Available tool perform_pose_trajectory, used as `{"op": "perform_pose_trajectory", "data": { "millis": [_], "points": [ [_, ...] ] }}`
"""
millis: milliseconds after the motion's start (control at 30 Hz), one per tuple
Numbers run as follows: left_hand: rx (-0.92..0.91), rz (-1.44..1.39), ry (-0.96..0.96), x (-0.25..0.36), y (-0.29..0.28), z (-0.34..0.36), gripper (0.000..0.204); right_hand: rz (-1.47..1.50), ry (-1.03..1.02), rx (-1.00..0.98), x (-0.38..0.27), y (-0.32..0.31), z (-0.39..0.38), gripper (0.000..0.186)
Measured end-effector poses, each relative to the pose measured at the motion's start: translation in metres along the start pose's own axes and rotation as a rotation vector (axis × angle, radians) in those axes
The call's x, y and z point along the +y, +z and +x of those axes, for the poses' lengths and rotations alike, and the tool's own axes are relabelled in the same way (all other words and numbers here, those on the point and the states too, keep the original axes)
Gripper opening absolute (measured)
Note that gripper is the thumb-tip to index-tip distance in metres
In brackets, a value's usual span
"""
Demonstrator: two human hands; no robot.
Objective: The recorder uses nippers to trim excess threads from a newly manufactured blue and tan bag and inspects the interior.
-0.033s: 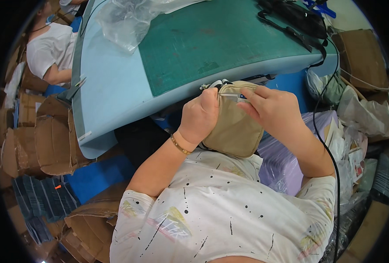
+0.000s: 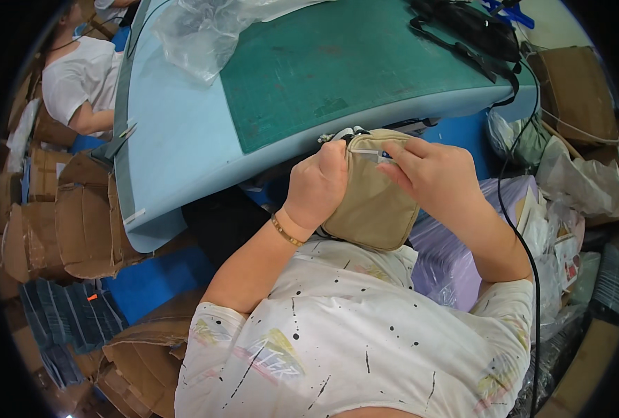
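Note:
A beige fabric bag (image 2: 376, 202) with rounded corners and piped edges hangs upright in front of my body, its top close to the table edge. My left hand (image 2: 321, 182) is closed on its upper left edge, the fingertips hidden behind the fabric. At the upper right of the bag, my right hand (image 2: 431, 171) pinches a small, thin silver tool with a blue part (image 2: 371, 152). Its narrow end points left along the bag's top, toward my left hand; its exact kind is too small to tell. Black and white pieces (image 2: 351, 132) show behind the bag's top.
A light blue table (image 2: 177, 160) with a green cutting mat (image 2: 309, 76) lies ahead. Clear plastic (image 2: 201, 42) and a black strapped bag (image 2: 470, 31) rest on it. Cardboard boxes (image 2: 86, 223) stand left, wrapped purple goods (image 2: 449, 244) right. A black cable (image 2: 525, 244) hangs nearby. Another person (image 2: 83, 80) sits far left.

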State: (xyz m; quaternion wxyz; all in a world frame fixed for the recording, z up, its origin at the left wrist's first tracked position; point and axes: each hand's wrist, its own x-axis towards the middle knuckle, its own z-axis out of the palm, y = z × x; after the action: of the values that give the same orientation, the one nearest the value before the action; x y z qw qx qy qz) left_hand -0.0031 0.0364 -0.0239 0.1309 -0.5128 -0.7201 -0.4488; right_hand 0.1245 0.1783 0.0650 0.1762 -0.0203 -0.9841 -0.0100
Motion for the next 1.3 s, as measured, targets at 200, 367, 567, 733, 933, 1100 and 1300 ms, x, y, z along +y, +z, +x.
{"op": "perform_pose_trajectory", "data": {
  "millis": [200, 367, 567, 733, 933, 1100, 1300],
  "points": [
    [0.008, -0.059, -0.100, -0.001, -0.001, -0.001, 0.014, 0.453, 0.414, 0.121, 0.018, 0.014, 0.002, 0.036],
    [-0.054, -0.295, -0.189, 0.005, 0.000, -0.002, 0.011, 0.860, 0.462, -0.042, 0.033, 0.056, 0.000, 0.045],
    [-0.215, -0.583, -0.534, -0.013, -0.022, -0.025, 0.025, 1.078, 0.638, -0.017, 0.054, 0.072, -0.029, 0.032],
    [-0.494, -0.281, -0.393, -0.029, -0.047, -0.069, 0.021, 1.160, 0.634, 0.160, 0.062, 0.091, -0.061, 0.026],
    [-0.667, -0.584, -0.571, -0.024, -0.034, -0.087, 0.031, 1.274, 0.761, 0.293, 0.074, 0.113, -0.080, 0.023],
    [-0.695, -0.786, -0.750, -0.026, -0.011, -0.078, 0.031, 1.444, 0.839, 0.371, 0.082, 0.125, -0.096, 0.026],
    [-0.596, -0.637, -0.741, -0.030, 0.006, -0.079, 0.015, 1.542, 0.848, 0.376, 0.080, 0.138, -0.104, 0.025]
  ]
}}
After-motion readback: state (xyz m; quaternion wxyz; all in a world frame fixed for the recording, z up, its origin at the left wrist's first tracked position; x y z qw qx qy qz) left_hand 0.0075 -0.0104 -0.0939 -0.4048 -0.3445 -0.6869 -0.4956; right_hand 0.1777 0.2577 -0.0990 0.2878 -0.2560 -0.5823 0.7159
